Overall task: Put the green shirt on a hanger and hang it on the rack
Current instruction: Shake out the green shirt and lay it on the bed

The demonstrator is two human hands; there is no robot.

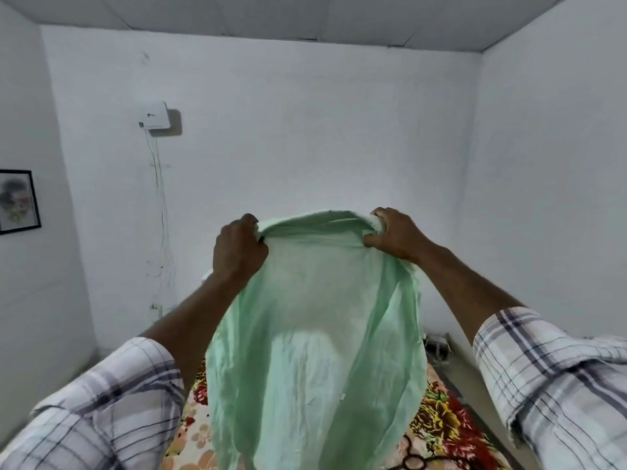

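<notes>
The pale green shirt [315, 340] hangs in the air in front of me, held up by its top edge. My left hand [237, 249] grips the upper left corner of the cloth and my right hand [395, 234] grips the upper right corner. The fabric is stretched between the two hands and drapes down to the bottom of the view. No hanger and no rack are in view.
A bed with a floral cover [441, 425] lies below the shirt. A white box with dangling wires [155, 116] is fixed on the far wall. A framed picture [17, 201] hangs on the left wall. Small dark items [437, 346] lie by the right wall.
</notes>
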